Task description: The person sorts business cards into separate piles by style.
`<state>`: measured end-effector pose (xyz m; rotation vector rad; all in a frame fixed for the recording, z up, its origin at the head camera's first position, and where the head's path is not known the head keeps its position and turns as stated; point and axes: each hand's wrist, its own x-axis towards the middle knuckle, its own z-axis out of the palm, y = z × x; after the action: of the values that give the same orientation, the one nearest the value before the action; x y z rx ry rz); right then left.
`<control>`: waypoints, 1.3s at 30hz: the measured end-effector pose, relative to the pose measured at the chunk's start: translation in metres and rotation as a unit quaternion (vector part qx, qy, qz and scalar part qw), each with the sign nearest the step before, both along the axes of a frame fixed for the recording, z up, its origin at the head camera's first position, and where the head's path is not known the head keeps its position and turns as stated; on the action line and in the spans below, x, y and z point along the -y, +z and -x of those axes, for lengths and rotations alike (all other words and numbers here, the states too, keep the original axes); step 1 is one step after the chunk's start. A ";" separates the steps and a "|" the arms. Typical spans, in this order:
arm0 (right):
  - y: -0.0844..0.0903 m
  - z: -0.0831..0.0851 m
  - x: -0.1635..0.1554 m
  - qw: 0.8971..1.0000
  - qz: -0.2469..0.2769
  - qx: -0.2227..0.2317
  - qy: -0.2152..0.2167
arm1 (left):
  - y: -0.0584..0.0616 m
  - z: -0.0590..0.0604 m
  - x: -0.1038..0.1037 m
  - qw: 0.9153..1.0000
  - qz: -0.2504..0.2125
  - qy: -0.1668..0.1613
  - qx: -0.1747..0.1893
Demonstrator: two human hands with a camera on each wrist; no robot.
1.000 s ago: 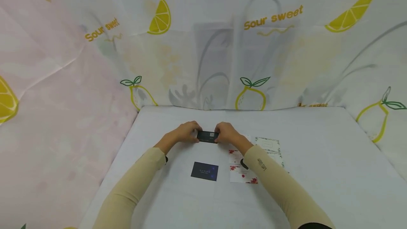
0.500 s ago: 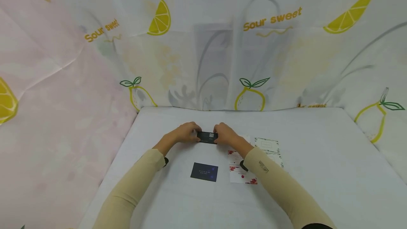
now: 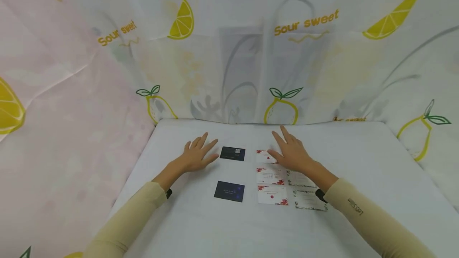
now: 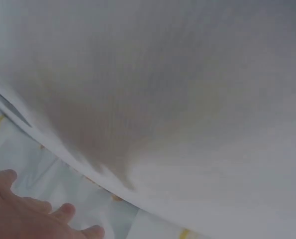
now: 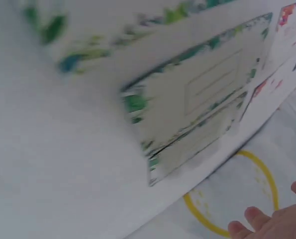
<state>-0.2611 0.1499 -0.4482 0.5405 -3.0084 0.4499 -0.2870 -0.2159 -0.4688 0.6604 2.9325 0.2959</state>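
In the head view a black card (image 3: 232, 153) with a small square code lies flat on the white table, just right of my left hand (image 3: 197, 154). That hand has its fingers spread and holds nothing. Nearer to me lies a dark blue card (image 3: 229, 191). My right hand (image 3: 292, 153), fingers also spread, hovers over the far end of the card rows and partly hides a red-flowered white card (image 3: 264, 156). Two more red-flowered cards, a middle one (image 3: 269, 176) and a near one (image 3: 272, 195), continue that column.
Right of the red-flowered column, leaf-bordered cards, a near one (image 3: 310, 200) and a middle one (image 5: 197, 84), lie partly under my right forearm. A white cloth covers the table (image 3: 201, 226). Behind it hangs a lemon-print curtain (image 3: 244, 71), with a pinkish one at the left.
Both hands have let go of the black card, which stays lying at the back. The left hand has drawn off to the left, the right hand to the right, over the white cards.
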 end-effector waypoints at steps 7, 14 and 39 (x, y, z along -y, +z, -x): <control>-0.007 -0.030 -0.060 1.000 0.005 -0.015 -0.026 | -0.004 -0.018 0.005 0.999 0.009 -0.005 -0.037; -0.017 -0.050 -0.095 0.997 0.037 0.013 -0.065 | -0.004 -0.031 0.004 1.000 0.011 -0.015 -0.024; -0.016 -0.072 -0.087 0.997 0.059 -0.022 -0.046 | 0.002 -0.043 0.001 0.999 -0.021 -0.029 -0.001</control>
<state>-0.1893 0.2368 -0.4644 0.3969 -2.9275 0.5963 -0.2436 -0.2170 -0.4672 0.7510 2.9090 0.3507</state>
